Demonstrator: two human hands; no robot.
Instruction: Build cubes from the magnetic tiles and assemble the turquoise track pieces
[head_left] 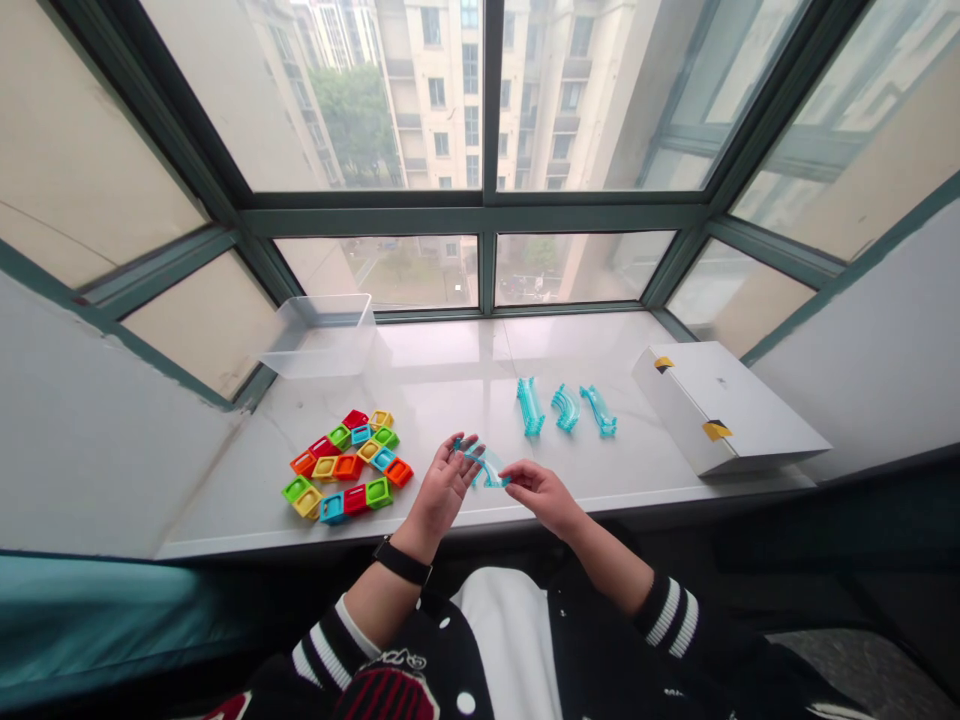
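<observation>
Near the front edge of the windowsill I hold a translucent blue track piece (pixel 489 470) between both hands. My left hand (pixel 445 480) has its palm turned up, with the fingers curled about the piece's left end. Thumb and fingertips of my right hand (pixel 541 492) pinch its right end. Beyond my hands lie three groups of similar blue pieces: a straight stack (pixel 530 407), a curved stack (pixel 565 408) and a wavy stack (pixel 599 411). Left of my hands, several coloured plastic blocks (pixel 347 467) in red, yellow, green, blue and orange lie close together.
A clear plastic bin (pixel 322 350) stands at the back left by the window. At the right rests a white box (pixel 735 405) with yellow-and-black tape tabs. The pale sill (pixel 442 350) ends at a front edge just before my body. Window frames enclose the far side.
</observation>
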